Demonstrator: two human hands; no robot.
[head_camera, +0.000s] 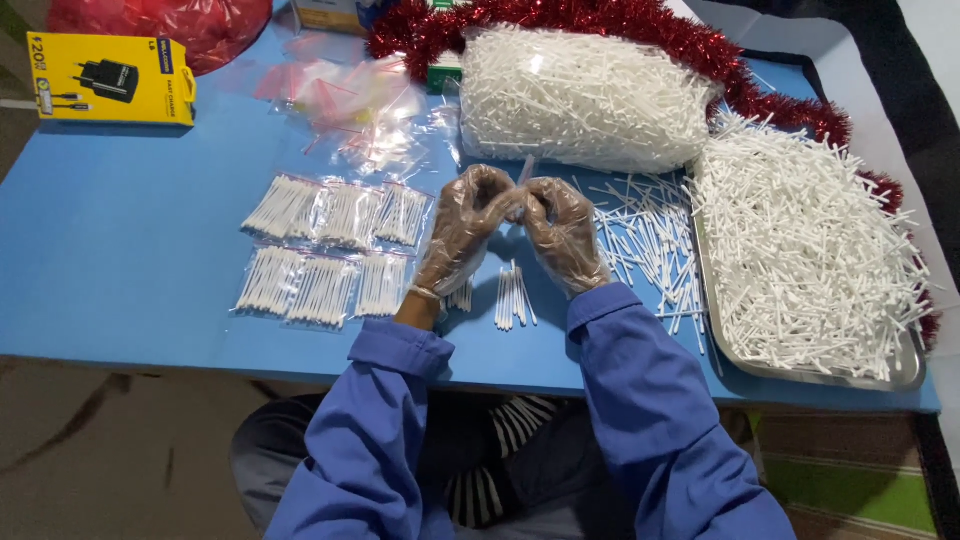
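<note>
left hand (462, 225) and right hand (560, 230) pinch one small bag (524, 170) | swabs (512, 296) at 6 o'clock | tray (905, 370) at 3 | keep mouth open, grip light

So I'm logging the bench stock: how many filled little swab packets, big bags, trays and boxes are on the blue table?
Small filled swab packets: 6, in two rows of three
Large clear bag of white sticks: 1
Metal tray heaped with sticks: 1
Yellow box: 1
Total: 9
Loose sticks are too many to count.
</note>
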